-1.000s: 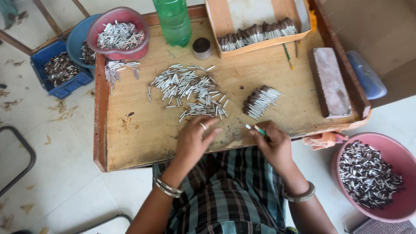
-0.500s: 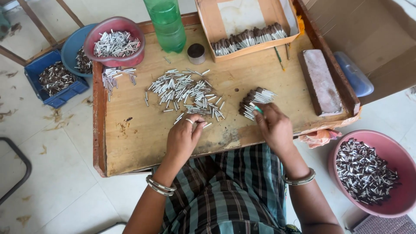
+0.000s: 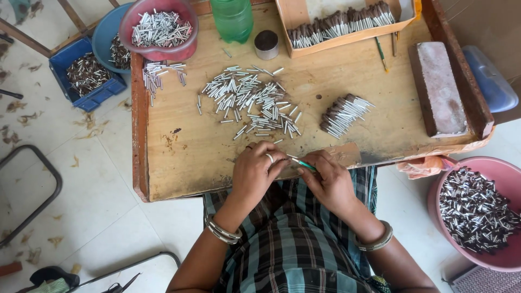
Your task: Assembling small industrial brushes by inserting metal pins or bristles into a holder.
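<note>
My left hand (image 3: 256,172) and my right hand (image 3: 327,180) meet at the near edge of the wooden tray table (image 3: 179,152). My right hand pinches a thin green stick tool (image 3: 302,163); its tip reaches the fingers of my left hand, which close on something small that I cannot make out. A loose scatter of small white tubes (image 3: 252,103) lies just beyond my left hand. A neat bundle of dark-tipped tubes (image 3: 343,115) rests beyond my right hand.
A pink bowl of tubes (image 3: 158,30), a green bottle (image 3: 233,19), a small dark-topped pot (image 3: 266,43), a cardboard tray of finished tubes (image 3: 339,24) and a stone block (image 3: 438,89) stand on the table. Another pink basin (image 3: 477,211) sits right; blue containers (image 3: 87,76) left.
My right hand has drawn back from the dark-tipped bundle to the table's near edge. My left hand has come back from the scatter to meet it at the tool's tip.
</note>
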